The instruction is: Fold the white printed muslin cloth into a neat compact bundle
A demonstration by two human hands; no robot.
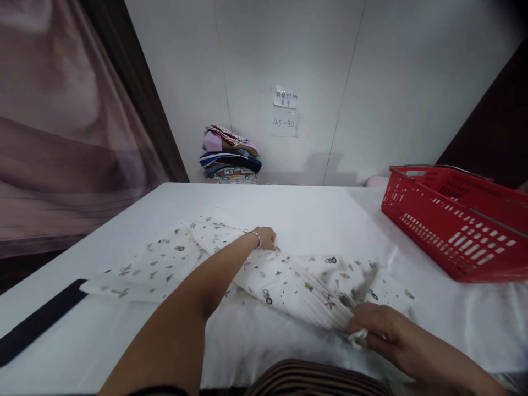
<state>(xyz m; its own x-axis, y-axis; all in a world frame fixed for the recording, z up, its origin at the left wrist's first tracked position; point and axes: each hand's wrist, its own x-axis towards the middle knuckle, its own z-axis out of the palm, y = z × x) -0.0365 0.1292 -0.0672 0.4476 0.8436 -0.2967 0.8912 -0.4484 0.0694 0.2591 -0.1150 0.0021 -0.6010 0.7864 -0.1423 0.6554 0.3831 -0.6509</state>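
A white cloth garment [289, 275] printed with small dark figures lies spread across the white table [313, 214]. My left hand [266, 237], with a thin bracelet at the wrist, reaches out over the cloth and rests on its far edge near the middle. My right hand [377, 327] pinches the bunched near corner of the cloth close to the table's front edge. The part of the cloth under my left forearm is hidden.
A red plastic basket [454, 220] stands at the right of the table. A stack of folded clothes [230, 154] sits against the back wall under two paper notes [284, 110]. A dark strap [37, 322] lies at the left front.
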